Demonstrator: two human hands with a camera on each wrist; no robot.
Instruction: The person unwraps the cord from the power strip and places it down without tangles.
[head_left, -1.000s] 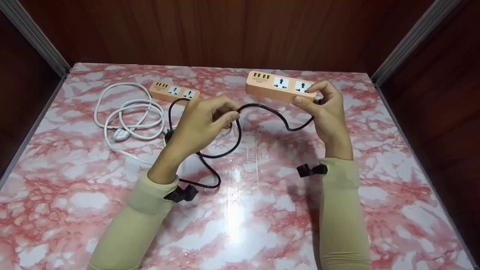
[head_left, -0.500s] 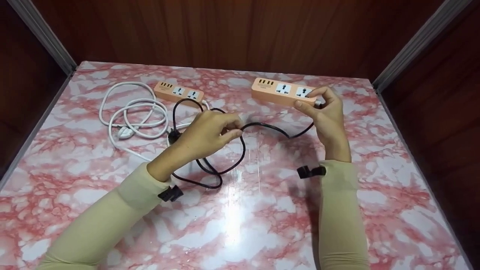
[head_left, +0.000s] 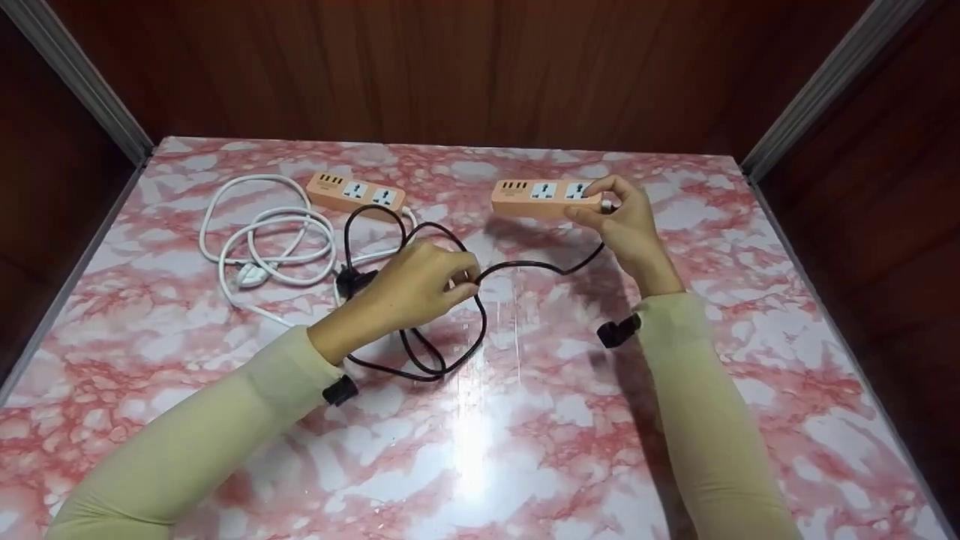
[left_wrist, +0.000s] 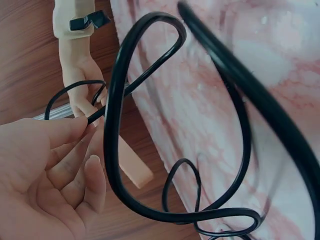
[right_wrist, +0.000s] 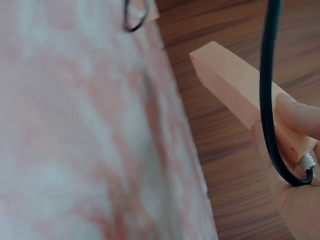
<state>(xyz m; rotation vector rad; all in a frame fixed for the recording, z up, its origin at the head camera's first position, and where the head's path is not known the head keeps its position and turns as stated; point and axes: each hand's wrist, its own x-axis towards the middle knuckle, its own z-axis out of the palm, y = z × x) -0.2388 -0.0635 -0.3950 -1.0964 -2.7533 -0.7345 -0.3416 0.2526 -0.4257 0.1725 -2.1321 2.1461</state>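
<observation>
An orange power strip (head_left: 531, 201) with white sockets and several USB ports is gripped at its right end by my right hand (head_left: 628, 231). Its shadow falls on the table below it. From that end a black cord (head_left: 525, 264) runs left to my left hand (head_left: 420, 289), which pinches it between thumb and fingertips. The rest of the cord loops under and around the left hand, and its black plug (head_left: 352, 279) lies by the left wrist. In the left wrist view the cord (left_wrist: 112, 135) makes large loops beside the fingers.
A second orange power strip (head_left: 337, 196) lies at the back left. Its white cord (head_left: 330, 225) is coiled beside it, with a white plug (head_left: 253, 275) inside the coil. The marbled table (head_left: 570, 450) meets a wood-grain panel (head_left: 465, 75) at the back.
My left hand has moved down and toward me with the pinched cord. My right hand has lowered the power strip closer to the table and shifted slightly left.
</observation>
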